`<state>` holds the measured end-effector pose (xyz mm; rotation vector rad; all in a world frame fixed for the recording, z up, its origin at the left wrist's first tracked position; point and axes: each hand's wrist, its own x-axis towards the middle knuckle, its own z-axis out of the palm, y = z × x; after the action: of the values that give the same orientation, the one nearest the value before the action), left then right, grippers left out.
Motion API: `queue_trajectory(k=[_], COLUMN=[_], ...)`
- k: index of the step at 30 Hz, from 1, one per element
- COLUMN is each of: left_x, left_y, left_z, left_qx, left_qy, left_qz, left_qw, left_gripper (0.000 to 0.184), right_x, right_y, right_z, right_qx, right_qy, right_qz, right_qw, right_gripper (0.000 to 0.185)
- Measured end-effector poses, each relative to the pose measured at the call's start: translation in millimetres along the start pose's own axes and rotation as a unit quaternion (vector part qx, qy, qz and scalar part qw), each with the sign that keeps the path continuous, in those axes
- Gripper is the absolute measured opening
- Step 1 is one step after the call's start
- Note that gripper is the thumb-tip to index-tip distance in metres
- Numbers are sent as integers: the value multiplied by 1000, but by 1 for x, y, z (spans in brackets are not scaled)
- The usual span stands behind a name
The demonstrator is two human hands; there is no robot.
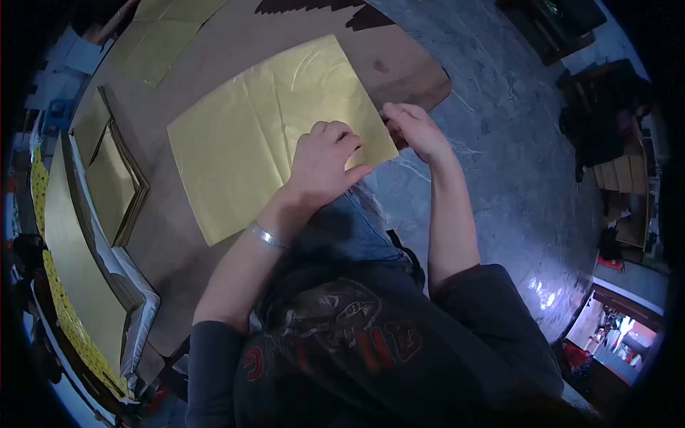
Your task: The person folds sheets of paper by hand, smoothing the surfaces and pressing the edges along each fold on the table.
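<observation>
Head view, over the table (168, 214). The gold sheet (235, 135) lies flat on it near my torso, its right corner reaching past the table edge over the grey floor (499, 143). My left hand (322, 160) rests on the sheet near that corner, fingers curled, thumb apart from them. My right hand (417, 132) is at the sheet's right edge, fingers bent; I can't tell whether they close on it. Folded gold sheets (114, 192) sit to the left, dark jagged-edged pieces (307, 6) at the far side.
</observation>
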<state>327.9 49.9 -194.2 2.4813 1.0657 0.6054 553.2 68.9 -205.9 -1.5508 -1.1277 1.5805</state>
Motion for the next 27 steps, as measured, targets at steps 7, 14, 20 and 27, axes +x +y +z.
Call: queue_trajectory(k=[7, 14, 20, 27], left_x=[14, 12, 11, 6], left_y=[11, 15, 16, 12], left_z=[13, 17, 18, 24], left_qx=[41, 39, 42, 70], left_qy=[45, 60, 66, 62], left_qz=[31, 52, 63, 86], left_qw=[998, 996, 995, 992], left_gripper=[28, 22, 17, 10], right_x=[-4, 0, 2, -2], right_y=[-2, -3, -1, -8], right_z=[-2, -4, -5, -1], right_qx=[15, 32, 38, 54], right_qy=[-11, -30, -40, -45], right_qz=[2, 16, 22, 33], right_qw=[1000, 999, 998, 997], right_gripper=[38, 37, 37, 36])
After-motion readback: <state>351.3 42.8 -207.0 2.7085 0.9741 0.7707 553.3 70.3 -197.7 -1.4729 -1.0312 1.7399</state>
